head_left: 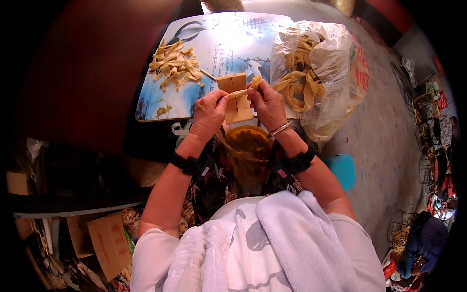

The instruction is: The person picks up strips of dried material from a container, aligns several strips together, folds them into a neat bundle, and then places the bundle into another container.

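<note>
A pale yellow, dried-looking strip (237,94) is stretched between my two hands, over a small wooden block (239,116) at the table's near edge. My left hand (208,113) is closed on the strip's left end, thumb and fingers pinched together. At the other end my right hand (269,104) grips it, and a crumpled yellow end (256,81) sticks up past the fingers. A thin dark line runs down the middle of the block; whether it is a slit or a blade I cannot tell. Below the block, a yellow-rimmed round container (248,130) sits between my legs.
Short cut yellow pieces (175,65) are heaped on the table's (228,34) left side. To the right, an open clear plastic bag (333,58) holds long yellow strips (297,90). A turquoise plastic object (343,171) is on the floor; a cardboard box (110,243) stands lower left.
</note>
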`<state>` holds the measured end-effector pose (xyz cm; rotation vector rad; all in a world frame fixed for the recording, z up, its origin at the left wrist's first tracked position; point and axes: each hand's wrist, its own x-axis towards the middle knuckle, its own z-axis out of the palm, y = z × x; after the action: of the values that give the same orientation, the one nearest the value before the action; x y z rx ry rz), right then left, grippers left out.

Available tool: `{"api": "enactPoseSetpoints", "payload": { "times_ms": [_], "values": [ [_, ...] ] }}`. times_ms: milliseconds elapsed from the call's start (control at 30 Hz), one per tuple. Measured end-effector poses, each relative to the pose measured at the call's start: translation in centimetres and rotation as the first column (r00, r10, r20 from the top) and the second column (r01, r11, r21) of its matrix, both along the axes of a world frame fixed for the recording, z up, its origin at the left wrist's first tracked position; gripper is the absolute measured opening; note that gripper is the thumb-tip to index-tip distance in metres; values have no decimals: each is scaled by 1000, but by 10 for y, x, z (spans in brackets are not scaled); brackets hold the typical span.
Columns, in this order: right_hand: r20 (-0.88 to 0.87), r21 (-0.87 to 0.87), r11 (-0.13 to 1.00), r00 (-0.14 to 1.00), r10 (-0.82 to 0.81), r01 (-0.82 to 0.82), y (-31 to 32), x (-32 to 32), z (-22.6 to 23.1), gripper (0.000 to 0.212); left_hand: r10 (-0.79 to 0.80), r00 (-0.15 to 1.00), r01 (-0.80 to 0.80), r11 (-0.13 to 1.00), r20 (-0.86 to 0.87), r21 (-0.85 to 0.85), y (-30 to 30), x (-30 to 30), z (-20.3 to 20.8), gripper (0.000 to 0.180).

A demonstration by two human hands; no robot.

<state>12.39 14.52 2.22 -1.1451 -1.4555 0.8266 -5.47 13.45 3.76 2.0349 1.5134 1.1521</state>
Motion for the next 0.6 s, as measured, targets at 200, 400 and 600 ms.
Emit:
{"api": "enactPoseSetpoints", "payload": {
  "times_ms": [200, 400, 600],
  "values": [
    [252, 149, 984, 958, -138, 103, 27, -9, -23, 14, 47, 997, -45, 999, 59, -23, 31, 3, -18, 14],
    [400, 320, 944, 891, -214, 83, 35, -3, -38, 13, 222, 975, -223, 971, -19, -85, 37, 6, -29, 15],
    [308, 46, 993, 947, 89, -108, -35, 16, -24, 7, 157, 851, 37, 934, 501, -355, -4, -19, -36, 15]
  ]
}}
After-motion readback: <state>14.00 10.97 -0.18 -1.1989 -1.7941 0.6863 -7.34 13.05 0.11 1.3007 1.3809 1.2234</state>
